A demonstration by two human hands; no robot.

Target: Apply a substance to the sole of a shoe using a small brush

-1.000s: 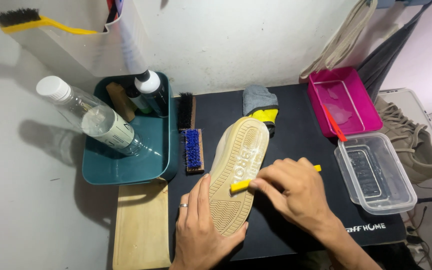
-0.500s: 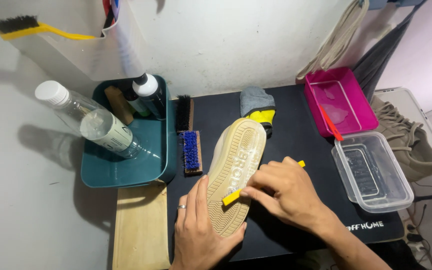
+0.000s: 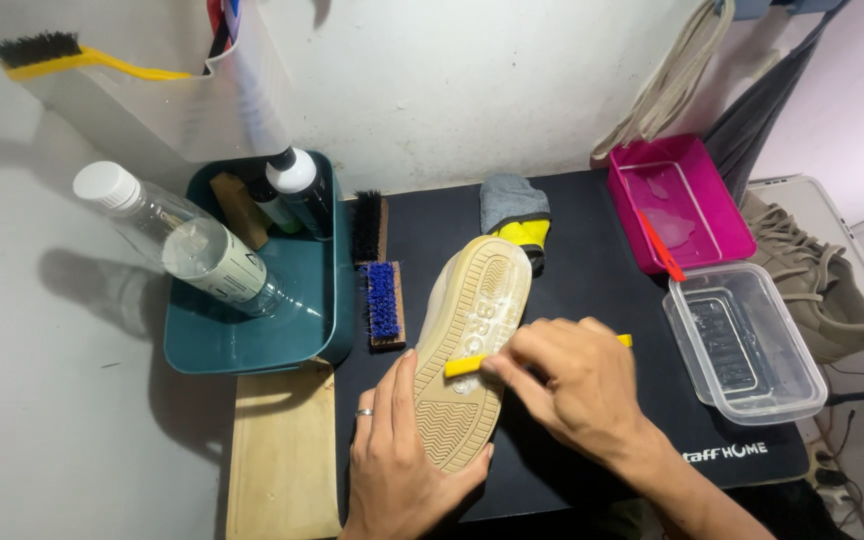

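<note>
We scrub the upturned sole of a shoe with a small yellow brush.

Our left hand (image 3: 397, 455) wraps the near end of the beige sneaker (image 3: 472, 350), which lies sole-up in the middle of the black mat (image 3: 572, 270); our right hand (image 3: 572, 385) is closed tight around the yellow-handled brush (image 3: 467, 365), its head pressed on the sole. If we push too hard, the sneaker could twist out of that one-handed hold and slide left into the blue-bristled brush (image 3: 384, 303) and teal tray (image 3: 252, 345). A wide stroke to the right could knock the clear plastic container (image 3: 742, 345).
</note>
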